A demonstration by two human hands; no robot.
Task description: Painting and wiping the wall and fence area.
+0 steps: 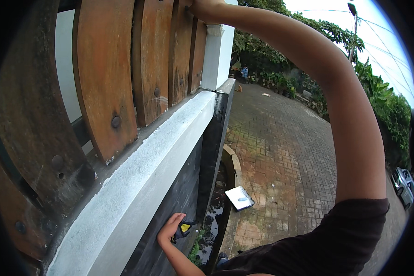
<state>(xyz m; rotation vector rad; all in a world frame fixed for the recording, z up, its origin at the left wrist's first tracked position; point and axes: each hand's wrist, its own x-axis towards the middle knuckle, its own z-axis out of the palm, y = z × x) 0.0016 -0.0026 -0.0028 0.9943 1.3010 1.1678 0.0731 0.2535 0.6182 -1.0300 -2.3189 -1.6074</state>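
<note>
My right arm reaches up across the view, and my right hand (pixel 208 10) is at the upper edge against the wooden slats (pixel 154 60). Its fingers are mostly cut off or hidden there. Low down, my left hand (pixel 171 226) has its fingers stretched out beside the dark wall face (pixel 170 193), below the white ledge (pixel 138 161); whether the palm touches the wall I cannot tell. Just beyond it shows a dark thing with a yellow part (pixel 185 227), too small to name. Bolt heads stud the brown slats, which stand above the ledge.
A narrow ditch (pixel 215 230) with dark water runs along the wall's foot, edged by a kerb (pixel 234 168). A white, flat, tray-like thing (pixel 239 198) lies on the brick paving (pixel 285 170). A white post (pixel 216 55) ends the slats. A car (pixel 404 186) stands far right.
</note>
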